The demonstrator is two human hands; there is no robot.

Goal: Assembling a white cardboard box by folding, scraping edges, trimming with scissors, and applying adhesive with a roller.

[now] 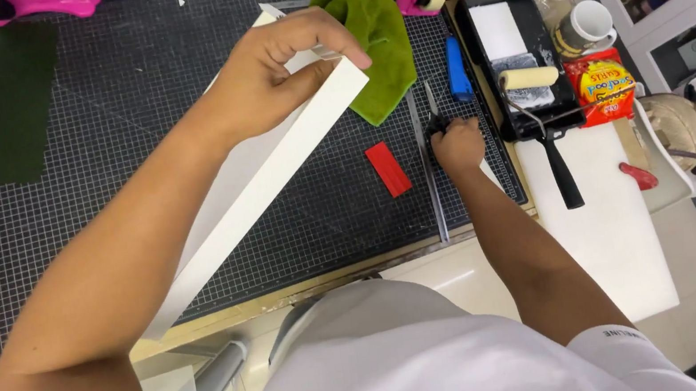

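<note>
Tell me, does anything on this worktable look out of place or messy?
Mostly tidy. The green cloth lies crumpled on the cutting mat, partly under the long white board the left hand holds. A snack packet sits among the tools beside the paint roller.

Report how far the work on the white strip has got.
Done: nothing visibly finished. In hand: left hand holds the long white board strip over the black gridded cutting mat; right hand grips black scissors. Left: no cut into the strip shows.
</note>
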